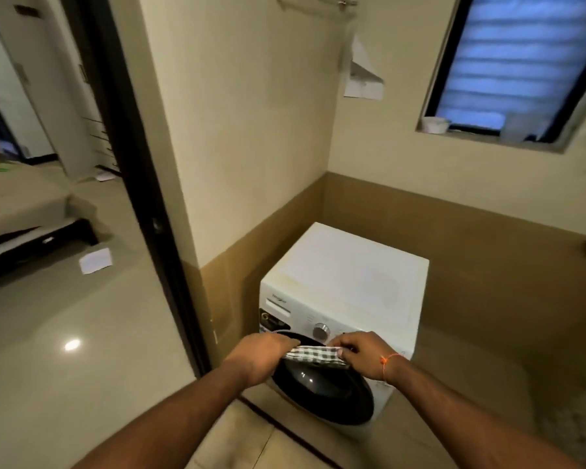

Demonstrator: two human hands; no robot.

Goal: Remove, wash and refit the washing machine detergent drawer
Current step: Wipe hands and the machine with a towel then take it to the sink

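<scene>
Two hands hold a checked cloth (313,355) stretched between them, in front of the washing machine (344,299) — the left hand (263,355) grips its left end with fingers curled over it, and the right hand (361,353) pinches its right end; an orange thread (388,361) circles the right wrist. The cloth hangs just above the machine's dark round door (322,387), which faces the viewer at a slant. The white machine stands on the floor in the corner of the room, below a window (518,62) on the far wall. On its front panel, the detergent drawer (278,304) sits at the upper left, flush with the front, above a dark display (274,321); a silver dial (321,331) lies to the right of it. A sheet of paper (364,74) hangs curled on the wall near the window. To the left, a dark door frame (139,184) opens onto another room — a white paper (95,260) lies on its glossy floor.
</scene>
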